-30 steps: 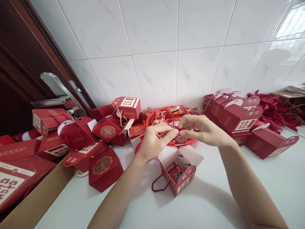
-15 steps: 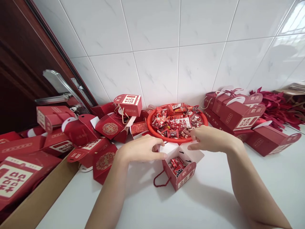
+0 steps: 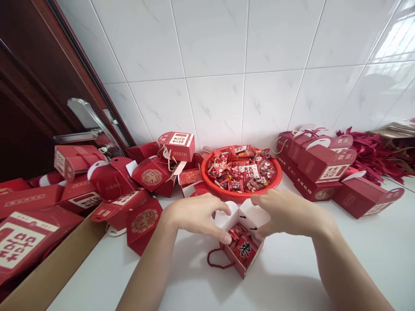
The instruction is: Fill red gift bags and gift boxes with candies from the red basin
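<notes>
A small red box (image 3: 238,263) stands with its top open on the white table, and red wrapped candies (image 3: 244,248) lie inside. A dark red cord handle loops out at its left. My left hand (image 3: 197,216) is at the box's left flap, thumb over the edge and fingers apart from the thumb. On the other side my right hand (image 3: 285,214) has its fingers and thumb around the right white flap (image 3: 254,215). Just behind the box sits a round red basin (image 3: 241,196) full of wrapped candies.
Red boxes (image 3: 145,175) are heaped at the left, some in a cardboard carton (image 3: 58,263). More boxes (image 3: 324,162) are stacked at the right beside dark red ribbons (image 3: 369,151). Behind are a tiled wall (image 3: 214,103) and a door (image 3: 42,86).
Both hands have come down and closer to the box's flaps. The box's front flap no longer stands up in view, so more of the candy inside shows. The view has shifted slightly.
</notes>
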`<move>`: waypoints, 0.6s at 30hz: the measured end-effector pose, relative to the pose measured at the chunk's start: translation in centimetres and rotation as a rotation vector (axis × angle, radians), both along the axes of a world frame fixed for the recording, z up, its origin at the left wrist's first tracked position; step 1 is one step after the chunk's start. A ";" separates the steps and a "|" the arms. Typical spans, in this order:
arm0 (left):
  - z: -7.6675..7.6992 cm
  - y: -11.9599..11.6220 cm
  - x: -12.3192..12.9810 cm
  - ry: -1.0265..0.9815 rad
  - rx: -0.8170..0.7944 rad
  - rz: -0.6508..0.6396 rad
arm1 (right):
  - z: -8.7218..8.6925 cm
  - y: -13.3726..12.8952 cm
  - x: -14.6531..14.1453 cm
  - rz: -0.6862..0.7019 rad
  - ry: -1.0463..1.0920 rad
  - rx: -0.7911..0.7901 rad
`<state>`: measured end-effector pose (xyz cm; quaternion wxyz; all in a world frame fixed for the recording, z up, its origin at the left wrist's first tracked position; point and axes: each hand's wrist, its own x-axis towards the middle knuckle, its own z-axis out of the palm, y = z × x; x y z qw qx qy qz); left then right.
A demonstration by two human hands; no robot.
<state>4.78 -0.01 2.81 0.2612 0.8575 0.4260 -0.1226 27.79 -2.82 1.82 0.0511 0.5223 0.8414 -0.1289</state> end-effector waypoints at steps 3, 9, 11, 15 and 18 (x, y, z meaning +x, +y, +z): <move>0.1 -0.3 0.1 -0.022 -0.006 -0.006 | 0.0 -0.9 -0.2 0.039 -0.003 0.029; -0.7 -0.4 0.5 -0.071 -0.016 0.022 | 0.1 -2.2 -0.4 0.253 0.129 -0.037; -1.0 -0.5 0.9 -0.075 -0.011 0.046 | 0.2 -2.4 -0.4 0.305 0.126 -0.067; -1.5 -0.8 2.0 -0.044 0.015 0.040 | 0.2 -2.4 -0.3 0.398 0.127 -0.082; -2.0 -1.0 2.7 0.010 0.045 0.052 | -0.4 -2.0 -0.3 0.473 0.158 -0.108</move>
